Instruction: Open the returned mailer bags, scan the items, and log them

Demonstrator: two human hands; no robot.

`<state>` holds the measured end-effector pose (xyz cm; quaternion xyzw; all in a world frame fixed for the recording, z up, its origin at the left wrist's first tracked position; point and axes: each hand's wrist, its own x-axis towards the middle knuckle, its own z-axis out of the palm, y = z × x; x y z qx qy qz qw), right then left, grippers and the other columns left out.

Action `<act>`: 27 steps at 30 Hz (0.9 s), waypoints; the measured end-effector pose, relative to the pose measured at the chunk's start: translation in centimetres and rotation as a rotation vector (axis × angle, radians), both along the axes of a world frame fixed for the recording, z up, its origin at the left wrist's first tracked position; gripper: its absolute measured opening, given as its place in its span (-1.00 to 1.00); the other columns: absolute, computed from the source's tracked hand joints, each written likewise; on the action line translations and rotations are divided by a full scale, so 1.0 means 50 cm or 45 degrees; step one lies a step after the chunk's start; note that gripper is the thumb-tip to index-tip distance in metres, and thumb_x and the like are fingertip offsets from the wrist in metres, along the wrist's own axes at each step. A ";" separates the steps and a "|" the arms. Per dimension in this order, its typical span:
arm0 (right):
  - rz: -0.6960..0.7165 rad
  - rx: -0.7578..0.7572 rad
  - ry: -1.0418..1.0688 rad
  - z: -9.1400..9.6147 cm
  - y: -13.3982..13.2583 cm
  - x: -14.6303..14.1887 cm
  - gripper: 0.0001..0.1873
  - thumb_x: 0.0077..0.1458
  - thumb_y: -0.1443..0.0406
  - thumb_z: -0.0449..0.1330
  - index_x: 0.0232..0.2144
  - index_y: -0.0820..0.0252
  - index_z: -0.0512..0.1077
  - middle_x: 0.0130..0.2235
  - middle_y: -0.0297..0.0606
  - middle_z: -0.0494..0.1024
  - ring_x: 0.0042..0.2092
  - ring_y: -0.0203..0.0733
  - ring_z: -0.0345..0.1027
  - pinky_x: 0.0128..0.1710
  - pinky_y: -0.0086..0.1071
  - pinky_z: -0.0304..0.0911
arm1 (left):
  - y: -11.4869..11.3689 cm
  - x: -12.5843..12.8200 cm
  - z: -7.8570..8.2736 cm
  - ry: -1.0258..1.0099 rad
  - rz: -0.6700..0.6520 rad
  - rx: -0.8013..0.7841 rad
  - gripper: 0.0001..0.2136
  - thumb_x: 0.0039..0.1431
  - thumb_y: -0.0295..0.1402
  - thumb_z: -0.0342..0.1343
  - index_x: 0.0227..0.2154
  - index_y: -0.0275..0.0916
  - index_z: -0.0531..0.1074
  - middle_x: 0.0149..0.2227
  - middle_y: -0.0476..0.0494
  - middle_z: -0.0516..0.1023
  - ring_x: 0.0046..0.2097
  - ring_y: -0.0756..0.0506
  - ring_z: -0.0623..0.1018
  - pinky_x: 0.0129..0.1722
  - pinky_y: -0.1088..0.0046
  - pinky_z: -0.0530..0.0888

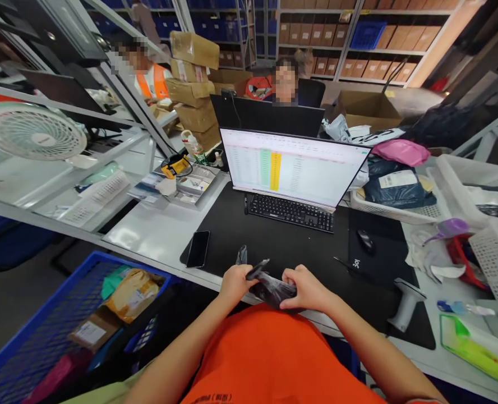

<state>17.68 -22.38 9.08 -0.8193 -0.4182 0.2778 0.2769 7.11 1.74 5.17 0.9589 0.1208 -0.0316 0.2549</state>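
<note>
Pinching crumpled black plastic [271, 288], left grip [234, 284] and right grip [308, 288] both closed.

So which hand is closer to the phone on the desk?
Left. The left hand is to the right of the phone; the right hand is farther right, across the dark plastic both hands hold.

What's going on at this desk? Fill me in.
The left hand of a person in an orange top pinches one side of some crumpled black plastic; the right hand grips the other, near the front edge of the desk. Ahead are a keyboard and a monitor showing a spreadsheet. A phone lies to the left, a barcode scanner to the right.
</note>
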 end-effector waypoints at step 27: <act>0.166 0.068 -0.606 -0.265 -0.017 -0.057 -0.70 0.31 0.33 0.03 -0.40 0.13 0.52 -0.39 -0.23 0.52 -0.24 -0.17 0.26 -0.06 -0.27 0.07 | 0.022 -0.062 -0.041 -0.169 -0.244 -0.313 -0.76 0.33 -0.21 -0.02 -0.29 -0.17 0.52 -0.28 -0.13 0.63 -0.21 -0.13 0.60 -0.12 0.37 0.49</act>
